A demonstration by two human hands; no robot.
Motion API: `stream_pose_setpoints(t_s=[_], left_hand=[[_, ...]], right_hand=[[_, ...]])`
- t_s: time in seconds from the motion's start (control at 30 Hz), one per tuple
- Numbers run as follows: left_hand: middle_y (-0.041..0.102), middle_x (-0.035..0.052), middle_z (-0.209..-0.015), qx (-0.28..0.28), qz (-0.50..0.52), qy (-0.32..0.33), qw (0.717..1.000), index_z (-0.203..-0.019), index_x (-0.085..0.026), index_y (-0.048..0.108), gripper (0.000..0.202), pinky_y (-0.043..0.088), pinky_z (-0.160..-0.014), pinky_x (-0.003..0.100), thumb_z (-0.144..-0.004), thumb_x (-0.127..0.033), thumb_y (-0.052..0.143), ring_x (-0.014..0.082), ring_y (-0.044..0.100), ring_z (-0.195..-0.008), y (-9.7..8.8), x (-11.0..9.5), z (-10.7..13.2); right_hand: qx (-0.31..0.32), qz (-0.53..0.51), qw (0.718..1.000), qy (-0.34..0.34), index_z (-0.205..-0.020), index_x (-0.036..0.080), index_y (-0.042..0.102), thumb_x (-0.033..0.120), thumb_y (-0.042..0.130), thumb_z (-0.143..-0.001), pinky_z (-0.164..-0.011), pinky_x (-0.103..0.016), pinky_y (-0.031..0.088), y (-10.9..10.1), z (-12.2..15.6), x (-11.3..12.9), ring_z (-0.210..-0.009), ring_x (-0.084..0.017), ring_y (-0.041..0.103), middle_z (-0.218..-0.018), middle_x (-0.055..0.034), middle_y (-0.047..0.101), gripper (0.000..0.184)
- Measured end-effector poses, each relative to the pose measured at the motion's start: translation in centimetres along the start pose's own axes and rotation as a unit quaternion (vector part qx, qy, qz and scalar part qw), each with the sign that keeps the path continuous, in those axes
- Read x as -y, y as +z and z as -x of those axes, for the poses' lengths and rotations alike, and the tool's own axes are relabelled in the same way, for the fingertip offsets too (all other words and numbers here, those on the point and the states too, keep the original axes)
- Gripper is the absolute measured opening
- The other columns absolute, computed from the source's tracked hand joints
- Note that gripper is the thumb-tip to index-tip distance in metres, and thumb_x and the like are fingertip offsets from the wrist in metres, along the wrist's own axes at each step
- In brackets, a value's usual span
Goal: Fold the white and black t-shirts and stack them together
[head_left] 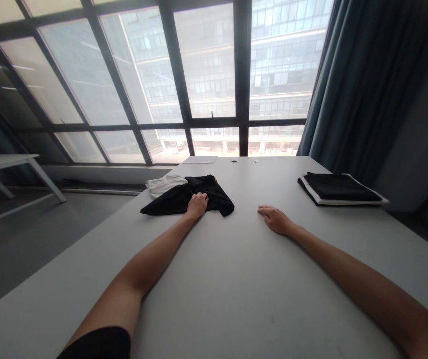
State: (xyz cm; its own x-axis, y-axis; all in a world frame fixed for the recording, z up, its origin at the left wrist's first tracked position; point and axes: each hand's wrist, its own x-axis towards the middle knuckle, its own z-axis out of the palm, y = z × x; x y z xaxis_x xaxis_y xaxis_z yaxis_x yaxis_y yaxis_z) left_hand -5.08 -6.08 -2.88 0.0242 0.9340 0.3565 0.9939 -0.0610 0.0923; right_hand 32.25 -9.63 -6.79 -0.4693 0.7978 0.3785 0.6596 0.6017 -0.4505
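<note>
A crumpled black garment (184,197) lies on the white table (221,279), left of centre. My left hand (196,204) rests on its near edge with the fingers curled into the cloth, gripping it. A white garment (163,183) lies bunched just behind the black one, near the table's left edge. My right hand (275,219) lies flat on the bare tabletop to the right, fingers stretched out, holding nothing.
A stack of folded black and white clothes (339,188) sits at the right of the table. A sheet of paper (200,159) and two small dark items (234,161) lie at the far edge by the window. Another table (4,162) stands left.
</note>
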Motion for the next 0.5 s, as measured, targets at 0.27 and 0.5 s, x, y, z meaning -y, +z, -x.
stream_pose_setpoints(t_s=[0.27,0.5], left_hand=[[0.066,0.0083,-0.100,-0.002,0.059,0.101,0.993,-0.096,-0.020,0.070,0.016,0.047,-0.091,0.034,-0.099,-0.024,0.054,0.0246,0.060,-0.098,0.5,-4.1,1.6],[0.065,0.0076,-0.097,0.041,0.210,0.349,0.912,-0.095,-0.018,0.068,0.022,0.049,-0.090,0.034,-0.102,-0.028,0.050,0.0217,0.061,-0.094,-0.5,-8.6,4.4]], right_hand=[[-0.013,-0.007,1.000,-0.005,-0.124,0.019,0.070,0.010,0.051,-0.084,-0.116,-0.042,0.039,0.2,0.0,-0.3,-0.132,-0.025,0.056,-0.138,-0.0107,0.064,0.046],[-0.116,-0.032,0.990,-0.075,-0.124,0.022,0.069,0.024,0.048,-0.097,-0.108,-0.046,0.047,-0.6,0.3,0.8,-0.122,-0.025,0.061,-0.127,-0.0099,0.069,0.033]])
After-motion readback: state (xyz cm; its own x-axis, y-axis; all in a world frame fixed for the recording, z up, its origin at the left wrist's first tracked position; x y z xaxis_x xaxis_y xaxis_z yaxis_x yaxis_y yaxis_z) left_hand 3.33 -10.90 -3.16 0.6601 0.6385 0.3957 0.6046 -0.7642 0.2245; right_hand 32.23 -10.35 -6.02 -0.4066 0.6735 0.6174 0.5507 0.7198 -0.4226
